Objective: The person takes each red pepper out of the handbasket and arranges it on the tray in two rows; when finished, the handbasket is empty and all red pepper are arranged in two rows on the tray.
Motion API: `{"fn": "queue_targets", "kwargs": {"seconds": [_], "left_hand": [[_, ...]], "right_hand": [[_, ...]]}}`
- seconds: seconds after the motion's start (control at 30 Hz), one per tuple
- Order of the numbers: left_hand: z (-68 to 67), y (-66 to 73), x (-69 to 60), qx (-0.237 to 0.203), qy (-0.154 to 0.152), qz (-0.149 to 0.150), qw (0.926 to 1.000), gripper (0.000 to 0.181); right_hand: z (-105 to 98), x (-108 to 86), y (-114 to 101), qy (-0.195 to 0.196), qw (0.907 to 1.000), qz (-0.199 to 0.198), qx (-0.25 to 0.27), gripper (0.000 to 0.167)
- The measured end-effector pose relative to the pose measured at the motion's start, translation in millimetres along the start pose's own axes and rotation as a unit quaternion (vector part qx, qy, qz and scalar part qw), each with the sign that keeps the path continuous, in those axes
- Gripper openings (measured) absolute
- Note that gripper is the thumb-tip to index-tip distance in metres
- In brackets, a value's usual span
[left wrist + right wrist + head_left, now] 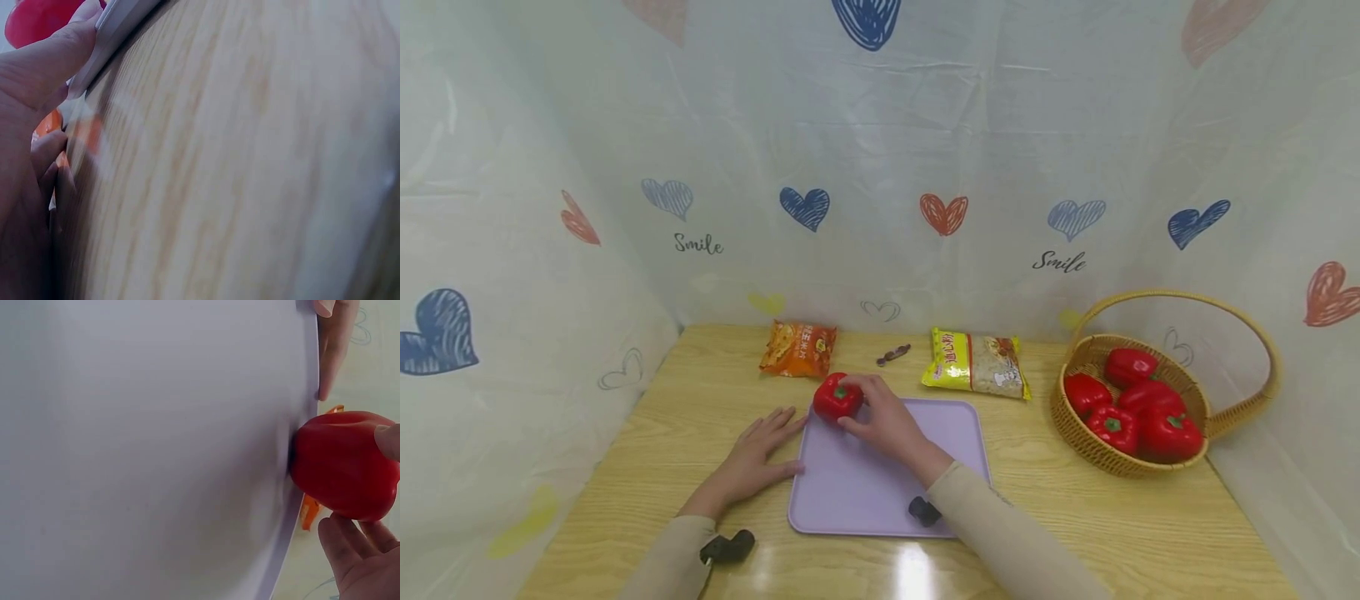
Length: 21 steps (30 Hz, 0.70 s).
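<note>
A red bell pepper (837, 399) with a green stem sits at the far left corner of the lilac tray (880, 521). My right hand (883, 417) grips it, fingers on one side and thumb on the other; the right wrist view shows the pepper (347, 464) against the tray's rim (310, 369). On the wooden table to the left, my left hand (756, 458) rests with its fingers spread. Its thumb touches the tray's left edge, as the left wrist view shows at the rim (119, 31).
A wicker basket (1093, 450) with several red bell peppers (1114, 427) stands at the right, its handle arching up. Along the back lie an orange snack packet (799, 350), a small wrapped candy (893, 355) and a yellow packet (976, 364). A heart-printed curtain (865, 275) surrounds the table.
</note>
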<state>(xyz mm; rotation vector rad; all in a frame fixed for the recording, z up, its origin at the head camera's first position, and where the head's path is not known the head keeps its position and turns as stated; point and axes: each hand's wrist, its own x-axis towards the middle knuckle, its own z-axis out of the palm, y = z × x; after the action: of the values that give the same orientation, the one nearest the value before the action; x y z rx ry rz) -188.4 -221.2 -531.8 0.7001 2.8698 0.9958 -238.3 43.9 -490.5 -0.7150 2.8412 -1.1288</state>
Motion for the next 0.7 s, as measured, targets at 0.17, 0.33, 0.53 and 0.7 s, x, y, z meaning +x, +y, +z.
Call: {"fn": "queue_targets", "kwargs": {"seconds": [0.17, 0.33, 0.53, 0.7], "left_hand": [[0.2, -0.1, 0.5, -0.001, -0.001, -0.001, 1.0, 0.074], [0.8, -0.6, 0.4, 0.0, -0.001, -0.004, 1.0, 0.074], [0.6, -0.3, 0.5, 0.001, -0.001, -0.006, 1.0, 0.074], [0.9, -0.3, 0.2, 0.0, 0.0, -0.006, 1.0, 0.074]], "right_hand": [[0.7, -0.1, 2.3, 0.005, 0.9999, -0.005, -0.014, 0.06], [1.1, 1.1, 2.7, 0.002, 0.9999, -0.009, -0.01, 0.068], [1.0, 1.3, 3.3, -0.001, 0.9999, -0.009, -0.011, 0.085], [0.3, 0.9, 3.8, -0.002, 0.9998, -0.014, -0.014, 0.089]]}}
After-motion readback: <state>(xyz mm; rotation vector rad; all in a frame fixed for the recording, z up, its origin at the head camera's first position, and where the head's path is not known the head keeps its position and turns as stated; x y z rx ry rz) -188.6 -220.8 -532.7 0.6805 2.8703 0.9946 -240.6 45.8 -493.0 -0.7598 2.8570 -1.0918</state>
